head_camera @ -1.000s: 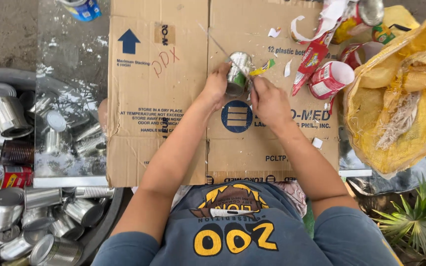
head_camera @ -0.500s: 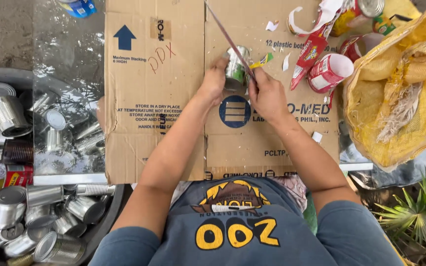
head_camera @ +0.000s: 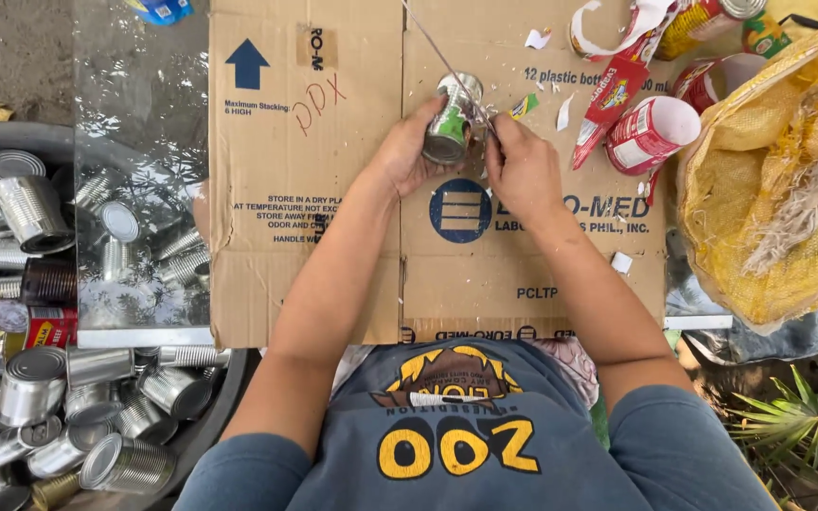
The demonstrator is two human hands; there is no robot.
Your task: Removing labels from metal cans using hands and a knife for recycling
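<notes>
Tilted a bit further since half a second ago: thin blade (head_camera: pixel 433 47), tip now lower on tin can (head_camera: pixel 452 121). Clamped on can at cardboard's (head_camera: pixel 333 255) twelve o'clock: left hand (head_camera: pixel 400 151). Pinching blade at three o'clock: right hand (head_camera: pixel 521 166). Possibly slipping toward fingers, given smooth metal. Heaped at eight o'clock: stripped cans (head_camera: pixel 30 378).

outdoor work spot on the ground, in daylight

a flattened cardboard box (head_camera: pixel 333 189) covers the middle of the ground. bare dirt (head_camera: pixel 11 57) shows at upper left, a dark tub (head_camera: pixel 224 416) of stripped cans sits at left, a yellow woven sack (head_camera: pixel 769 208) lies at right, and a spiky green plant (head_camera: pixel 807 416) grows at lower right.
</notes>
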